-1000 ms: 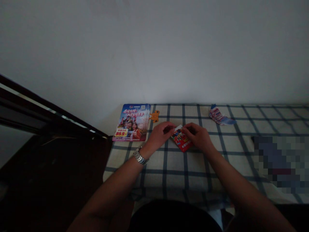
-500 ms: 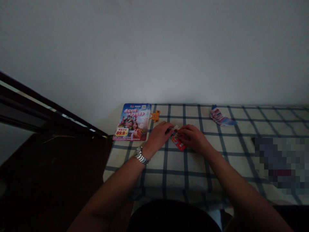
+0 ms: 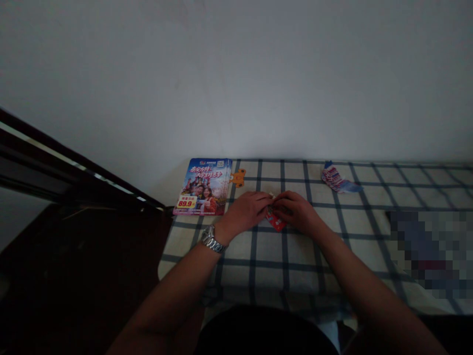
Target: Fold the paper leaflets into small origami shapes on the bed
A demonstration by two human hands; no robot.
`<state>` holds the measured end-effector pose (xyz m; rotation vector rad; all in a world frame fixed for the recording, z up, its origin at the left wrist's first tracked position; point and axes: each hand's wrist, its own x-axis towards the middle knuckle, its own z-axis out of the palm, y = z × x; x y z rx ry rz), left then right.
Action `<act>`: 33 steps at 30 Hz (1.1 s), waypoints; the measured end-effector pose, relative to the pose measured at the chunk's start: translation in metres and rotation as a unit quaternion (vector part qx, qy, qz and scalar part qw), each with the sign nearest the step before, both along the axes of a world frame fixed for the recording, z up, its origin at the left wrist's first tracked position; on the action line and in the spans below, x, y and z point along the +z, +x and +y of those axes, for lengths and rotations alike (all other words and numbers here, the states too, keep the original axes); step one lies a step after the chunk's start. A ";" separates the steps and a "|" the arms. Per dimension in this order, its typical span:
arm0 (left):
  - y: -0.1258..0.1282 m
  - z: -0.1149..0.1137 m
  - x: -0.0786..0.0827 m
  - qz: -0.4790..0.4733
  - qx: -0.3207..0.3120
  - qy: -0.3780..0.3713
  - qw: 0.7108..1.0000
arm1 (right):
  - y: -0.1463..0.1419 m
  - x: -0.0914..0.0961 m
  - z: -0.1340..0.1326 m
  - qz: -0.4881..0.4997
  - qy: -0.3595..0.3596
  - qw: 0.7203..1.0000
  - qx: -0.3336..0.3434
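Over the checked cloth, both hands meet at a small red printed piece (image 3: 276,222), a folded paper or packet; its exact kind is unclear. My left hand (image 3: 248,209), with a metal watch on the wrist, has its bent fingertips at the upper end of the piece. Fingers pressed together, my right hand (image 3: 295,209) pinches the same end from the other side. The red lower part sticks out below the fingers, while a pale bit shows above them. Much of the printed face is hidden by the hands.
A stack of glossy flyers (image 3: 203,190) lies at the table's left end, with an orange bear-shaped cutout (image 3: 238,177) beside it. Crumpled printed paper (image 3: 336,180) rests at the back right. A blurred-out object (image 3: 424,251) is at the right. The wall (image 3: 236,88) borders the checked tablecloth (image 3: 240,251).
My left hand has shifted right and now covers more of the red piece, its fingertips close to the right hand's. The right hand has hardly moved.
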<state>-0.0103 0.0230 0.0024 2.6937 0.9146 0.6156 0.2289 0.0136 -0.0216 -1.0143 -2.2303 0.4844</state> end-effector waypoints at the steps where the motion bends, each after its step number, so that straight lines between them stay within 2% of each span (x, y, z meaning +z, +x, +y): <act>1: 0.000 0.000 0.000 0.006 0.003 0.003 1.000 | 0.000 0.000 0.000 -0.002 0.002 1.000 -0.001; 5: 0.003 -0.004 0.004 0.032 0.023 0.017 0.999 | 0.002 0.001 0.000 -0.014 0.030 0.999 -0.025; 12: 0.010 -0.015 0.015 0.063 0.092 0.048 0.993 | 0.004 0.006 0.002 -0.021 0.077 0.994 -0.072; 20: 0.012 -0.019 0.012 0.092 0.152 0.049 0.983 | 0.005 0.002 0.003 -0.033 0.087 0.991 -0.096; 24: 0.013 -0.018 0.012 0.094 0.152 0.044 0.983 | 0.007 0.002 0.002 -0.049 0.092 0.987 -0.123; 33: 0.010 -0.015 0.007 0.029 0.103 0.016 0.994 | 0.010 0.002 0.003 -0.061 0.068 0.992 -0.087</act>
